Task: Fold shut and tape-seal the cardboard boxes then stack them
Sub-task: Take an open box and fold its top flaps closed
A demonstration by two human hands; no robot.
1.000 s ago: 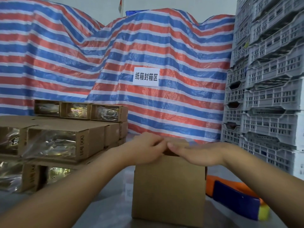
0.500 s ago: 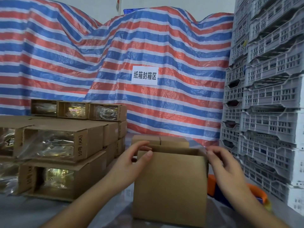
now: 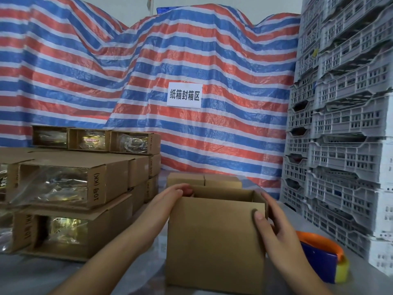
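Observation:
A small brown cardboard box [image 3: 212, 243] stands upright on the table in front of me, its top open. My left hand [image 3: 168, 201] grips its upper left corner, fingertips curled over the rim. My right hand [image 3: 274, 228] holds the upper right corner, thumb pressed on the front face and fingers round the side. Just behind it stands another closed cardboard box [image 3: 204, 180]. An orange and blue tape dispenser [image 3: 321, 252] lies to the right of the box, partly hidden by my right wrist.
Stacks of flat cardboard boxes [image 3: 70, 184] with plastic-wrapped contents fill the left. Grey plastic crates [image 3: 344, 124] tower on the right. A striped tarpaulin [image 3: 148, 81] with a white sign [image 3: 184, 95] hangs behind the grey table [image 3: 42, 275].
My hands lay flat together on top of the box, then parted to its two upper corners. The box top now stands open and my right thumb has come onto the front face.

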